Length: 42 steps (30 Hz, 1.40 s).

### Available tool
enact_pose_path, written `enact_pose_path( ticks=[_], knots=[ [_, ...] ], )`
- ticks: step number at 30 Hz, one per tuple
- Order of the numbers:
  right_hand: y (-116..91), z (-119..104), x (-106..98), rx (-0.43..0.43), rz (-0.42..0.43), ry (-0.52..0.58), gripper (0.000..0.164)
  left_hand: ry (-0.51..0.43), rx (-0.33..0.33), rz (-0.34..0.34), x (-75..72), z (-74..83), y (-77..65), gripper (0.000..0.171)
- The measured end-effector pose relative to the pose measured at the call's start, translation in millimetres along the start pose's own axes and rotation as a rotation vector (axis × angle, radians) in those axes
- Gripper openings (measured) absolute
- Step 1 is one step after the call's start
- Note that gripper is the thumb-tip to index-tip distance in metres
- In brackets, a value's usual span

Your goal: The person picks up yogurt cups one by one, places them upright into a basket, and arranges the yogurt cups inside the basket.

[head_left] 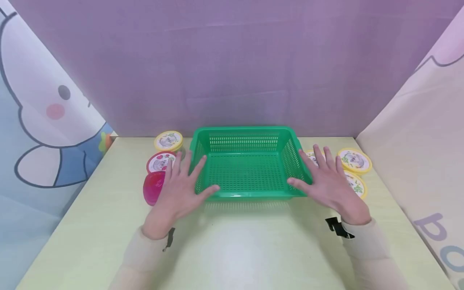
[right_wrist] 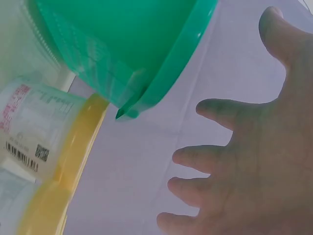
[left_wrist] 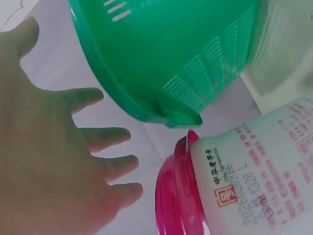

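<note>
A green plastic basket (head_left: 250,195) with slotted walls stands at the middle of the table's back. My left hand (head_left: 181,191), palm down with fingers spread, hovers by its left front corner. Under and beside that hand are a tub with a pink lid (head_left: 153,187) and a tub with a red-rimmed lid (head_left: 159,162). My right hand (head_left: 328,181) is spread the same way by the basket's right side, over several yellow-lidded tubs, one lid (head_left: 354,160) showing beyond the fingers. Both wrist views show bare palms with nothing held.
Another yellow-lidded tub (head_left: 168,140) stands at the back left. A purple cloth (head_left: 232,68) hangs behind the table (head_left: 239,245), and printed cloths line the left and right sides. Dark straps (head_left: 339,228) sit at the wrists.
</note>
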State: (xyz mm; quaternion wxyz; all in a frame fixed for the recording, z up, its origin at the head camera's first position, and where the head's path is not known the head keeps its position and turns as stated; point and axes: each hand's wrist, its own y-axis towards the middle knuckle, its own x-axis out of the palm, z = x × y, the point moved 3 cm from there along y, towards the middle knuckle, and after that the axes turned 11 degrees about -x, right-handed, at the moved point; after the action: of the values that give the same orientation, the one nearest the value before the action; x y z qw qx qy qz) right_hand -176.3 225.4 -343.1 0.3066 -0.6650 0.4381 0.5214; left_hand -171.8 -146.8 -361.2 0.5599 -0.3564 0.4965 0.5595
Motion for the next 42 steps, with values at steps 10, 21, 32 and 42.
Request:
enact_pose_path(
  ticks=[10, 21, 32, 42],
  knots=[
    [-7, 13, -4, -0.001, 0.029, -0.008, 0.090, -0.047, 0.123, 0.032, 4.6, 8.4, -4.0, 0.086],
    [-16, 29, -7, 0.022, 0.031, -0.012, 0.087, -0.039, 0.266, 0.065, 9.5, 13.0, -8.7, 0.073],
    [-22, 47, -10, 0.024, 0.061, -0.037, 0.083, 0.042, 0.318, 0.035, 11.7, 13.6, -12.5, 0.065],
    [-30, 60, -10, 0.033, 0.047, -0.073, 0.083, 0.087, 0.347, 0.048, 14.1, 11.9, -14.7, 0.055]
  ],
)
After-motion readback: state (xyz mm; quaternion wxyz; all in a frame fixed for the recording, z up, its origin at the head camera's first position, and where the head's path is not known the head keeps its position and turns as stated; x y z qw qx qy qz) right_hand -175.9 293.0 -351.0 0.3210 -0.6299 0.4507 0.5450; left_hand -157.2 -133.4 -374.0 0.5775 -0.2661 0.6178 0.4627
